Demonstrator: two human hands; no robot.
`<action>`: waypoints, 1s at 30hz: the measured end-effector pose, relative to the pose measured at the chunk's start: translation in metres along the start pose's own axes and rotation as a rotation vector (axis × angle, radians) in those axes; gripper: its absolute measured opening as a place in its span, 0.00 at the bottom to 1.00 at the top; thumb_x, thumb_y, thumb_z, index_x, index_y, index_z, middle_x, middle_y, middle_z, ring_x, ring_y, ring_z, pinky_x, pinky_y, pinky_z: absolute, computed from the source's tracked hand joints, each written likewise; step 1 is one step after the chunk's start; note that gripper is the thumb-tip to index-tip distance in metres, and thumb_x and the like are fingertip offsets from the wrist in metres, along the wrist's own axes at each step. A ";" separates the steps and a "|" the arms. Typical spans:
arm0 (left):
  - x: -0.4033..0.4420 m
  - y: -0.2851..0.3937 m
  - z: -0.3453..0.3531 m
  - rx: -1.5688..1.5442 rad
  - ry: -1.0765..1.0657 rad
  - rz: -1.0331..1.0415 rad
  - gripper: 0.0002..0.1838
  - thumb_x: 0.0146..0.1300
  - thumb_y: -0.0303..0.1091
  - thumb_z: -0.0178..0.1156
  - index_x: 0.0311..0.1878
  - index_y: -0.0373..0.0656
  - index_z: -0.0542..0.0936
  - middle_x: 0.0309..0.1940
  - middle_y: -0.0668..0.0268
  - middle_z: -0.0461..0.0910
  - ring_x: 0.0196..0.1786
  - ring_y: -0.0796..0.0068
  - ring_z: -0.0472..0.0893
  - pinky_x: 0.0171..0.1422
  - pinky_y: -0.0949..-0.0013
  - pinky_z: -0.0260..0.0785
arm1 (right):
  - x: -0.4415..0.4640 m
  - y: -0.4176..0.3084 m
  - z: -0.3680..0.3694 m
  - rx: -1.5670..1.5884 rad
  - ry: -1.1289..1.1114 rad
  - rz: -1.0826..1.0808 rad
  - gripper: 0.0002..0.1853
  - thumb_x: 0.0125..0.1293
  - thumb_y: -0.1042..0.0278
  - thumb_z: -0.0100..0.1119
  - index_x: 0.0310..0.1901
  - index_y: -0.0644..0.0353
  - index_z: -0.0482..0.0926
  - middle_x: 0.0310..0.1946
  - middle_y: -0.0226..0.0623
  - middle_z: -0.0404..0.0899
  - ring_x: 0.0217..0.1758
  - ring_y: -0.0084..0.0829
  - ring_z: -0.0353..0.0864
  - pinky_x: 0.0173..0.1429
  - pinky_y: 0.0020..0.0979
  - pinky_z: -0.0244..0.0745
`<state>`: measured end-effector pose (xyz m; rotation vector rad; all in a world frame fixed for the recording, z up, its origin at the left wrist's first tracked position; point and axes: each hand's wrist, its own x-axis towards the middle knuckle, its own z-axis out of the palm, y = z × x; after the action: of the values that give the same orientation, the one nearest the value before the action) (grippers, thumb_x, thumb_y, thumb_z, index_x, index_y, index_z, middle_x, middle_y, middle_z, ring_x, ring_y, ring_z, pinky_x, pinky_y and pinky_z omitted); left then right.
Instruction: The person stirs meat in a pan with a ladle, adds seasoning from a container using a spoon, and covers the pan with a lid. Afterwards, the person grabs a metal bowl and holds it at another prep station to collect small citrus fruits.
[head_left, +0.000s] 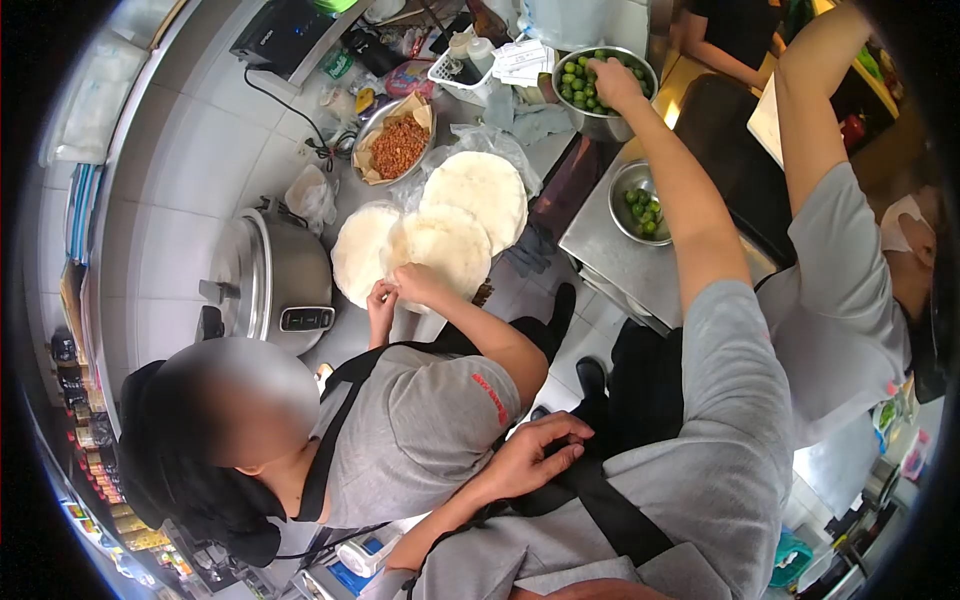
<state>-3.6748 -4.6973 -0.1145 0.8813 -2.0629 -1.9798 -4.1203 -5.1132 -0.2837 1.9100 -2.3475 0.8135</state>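
My right hand [618, 85] reaches into a steel pot [606, 126] full of small green limes [578, 88]; its fingers curl down closed on the limes, their tips partly hidden. Below the pot, a smaller steel bowl [617, 190] on the metal counter holds several more limes [643, 212]. Close to my waist, by the black apron strap, my left hand [543, 450] is open and holds nothing, thumb apart from the fingers.
At left, a co-worker in a grey shirt [410, 420] handles round white wrapper sheets [475, 200]. Nearby stand a bowl of reddish-brown filling [399, 147] and a large cooker [290, 275]. Another person [845, 280] stands at right, beside a black surface [735, 150].
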 end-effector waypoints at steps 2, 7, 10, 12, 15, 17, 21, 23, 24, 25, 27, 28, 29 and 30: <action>-0.001 -0.001 -0.001 0.018 -0.001 0.010 0.12 0.69 0.25 0.61 0.54 0.34 0.79 0.47 0.58 0.82 0.47 0.67 0.82 0.54 0.66 0.74 | 0.002 0.009 0.001 0.187 0.256 -0.066 0.20 0.65 0.74 0.57 0.59 0.52 0.81 0.36 0.45 0.85 0.45 0.44 0.86 0.50 0.43 0.82; -0.005 -0.001 0.000 0.004 -0.012 -0.013 0.12 0.69 0.25 0.61 0.54 0.35 0.80 0.46 0.59 0.82 0.48 0.67 0.82 0.55 0.66 0.74 | -0.013 0.014 -0.048 1.626 -0.149 0.400 0.19 0.70 0.67 0.59 0.61 0.59 0.77 0.39 0.40 0.84 0.38 0.32 0.82 0.33 0.24 0.76; -0.005 0.003 0.000 0.003 -0.033 -0.021 0.12 0.69 0.24 0.62 0.54 0.35 0.81 0.46 0.59 0.82 0.49 0.68 0.82 0.57 0.66 0.73 | -0.036 0.014 -0.063 2.098 -0.100 0.352 0.20 0.76 0.59 0.54 0.63 0.61 0.75 0.48 0.48 0.83 0.47 0.42 0.85 0.38 0.28 0.82; -0.005 -0.001 0.001 -0.006 -0.052 0.027 0.12 0.68 0.25 0.62 0.54 0.34 0.80 0.46 0.58 0.82 0.47 0.66 0.83 0.54 0.66 0.74 | -0.055 0.006 -0.068 2.274 -0.058 0.218 0.23 0.79 0.53 0.50 0.63 0.63 0.74 0.51 0.52 0.82 0.54 0.50 0.83 0.47 0.35 0.86; -0.003 0.006 0.002 0.026 -0.078 0.037 0.12 0.68 0.24 0.62 0.54 0.34 0.80 0.46 0.58 0.82 0.47 0.68 0.83 0.55 0.67 0.74 | -0.094 -0.019 -0.088 2.560 0.026 0.211 0.30 0.82 0.45 0.39 0.64 0.68 0.72 0.60 0.65 0.75 0.66 0.68 0.72 0.65 0.57 0.80; -0.004 0.011 0.002 0.018 -0.101 0.013 0.12 0.68 0.23 0.62 0.54 0.35 0.81 0.48 0.59 0.82 0.50 0.69 0.83 0.58 0.66 0.74 | -0.128 -0.041 -0.107 2.563 0.137 0.229 0.32 0.81 0.43 0.38 0.65 0.68 0.71 0.61 0.67 0.73 0.67 0.71 0.71 0.67 0.62 0.76; -0.007 0.016 0.004 0.006 -0.127 0.005 0.12 0.68 0.23 0.62 0.54 0.35 0.81 0.48 0.60 0.83 0.52 0.69 0.83 0.60 0.66 0.74 | -0.193 -0.055 -0.116 2.531 0.220 0.223 0.33 0.81 0.39 0.35 0.67 0.63 0.70 0.65 0.65 0.70 0.70 0.72 0.68 0.68 0.69 0.71; -0.008 0.015 0.005 0.018 -0.149 0.015 0.12 0.69 0.24 0.62 0.53 0.35 0.81 0.48 0.60 0.83 0.52 0.69 0.83 0.60 0.67 0.73 | -0.220 -0.063 -0.120 2.479 0.258 0.317 0.33 0.80 0.41 0.38 0.71 0.62 0.66 0.69 0.66 0.65 0.74 0.72 0.62 0.71 0.69 0.67; -0.009 0.014 0.006 0.020 -0.153 0.022 0.12 0.69 0.24 0.62 0.53 0.35 0.81 0.48 0.60 0.83 0.52 0.69 0.83 0.60 0.67 0.73 | -0.231 -0.066 -0.122 2.470 0.275 0.350 0.34 0.80 0.40 0.37 0.72 0.62 0.66 0.70 0.65 0.64 0.74 0.72 0.61 0.72 0.69 0.65; -0.009 0.014 0.007 0.023 -0.154 0.027 0.12 0.69 0.24 0.62 0.53 0.35 0.81 0.48 0.60 0.83 0.52 0.69 0.83 0.60 0.67 0.73 | -0.240 -0.070 -0.125 2.462 0.290 0.384 0.35 0.80 0.39 0.36 0.72 0.62 0.65 0.71 0.65 0.64 0.75 0.71 0.61 0.73 0.70 0.63; -0.011 0.016 0.008 0.033 -0.172 0.031 0.12 0.69 0.24 0.62 0.54 0.36 0.81 0.48 0.60 0.83 0.52 0.69 0.83 0.60 0.67 0.73 | -0.255 -0.073 -0.126 2.485 0.313 0.367 0.36 0.80 0.38 0.35 0.73 0.61 0.65 0.72 0.65 0.62 0.76 0.71 0.59 0.75 0.70 0.60; -0.011 0.017 0.008 0.039 -0.178 0.034 0.12 0.69 0.24 0.62 0.54 0.36 0.81 0.48 0.60 0.83 0.52 0.69 0.83 0.60 0.67 0.73 | -0.260 -0.074 -0.126 2.498 0.321 0.357 0.36 0.80 0.37 0.34 0.73 0.61 0.65 0.72 0.64 0.62 0.76 0.70 0.58 0.75 0.70 0.58; -0.012 0.017 0.008 0.036 -0.182 0.035 0.12 0.69 0.25 0.62 0.54 0.36 0.81 0.48 0.60 0.83 0.52 0.69 0.83 0.60 0.67 0.73 | -0.265 -0.073 -0.124 2.513 0.311 0.346 0.36 0.80 0.37 0.34 0.73 0.61 0.64 0.73 0.64 0.61 0.77 0.70 0.57 0.76 0.70 0.58; -0.012 0.016 0.008 0.034 -0.185 0.037 0.12 0.69 0.25 0.62 0.54 0.36 0.81 0.48 0.60 0.83 0.52 0.69 0.83 0.60 0.66 0.73 | -0.270 -0.071 -0.122 2.529 0.300 0.335 0.37 0.80 0.36 0.34 0.74 0.61 0.64 0.73 0.64 0.61 0.77 0.69 0.57 0.76 0.70 0.57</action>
<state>-3.6736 -4.6847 -0.0964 0.6836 -2.1989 -2.0842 -4.0236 -4.8279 -0.2377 -0.1274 0.1014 -2.0343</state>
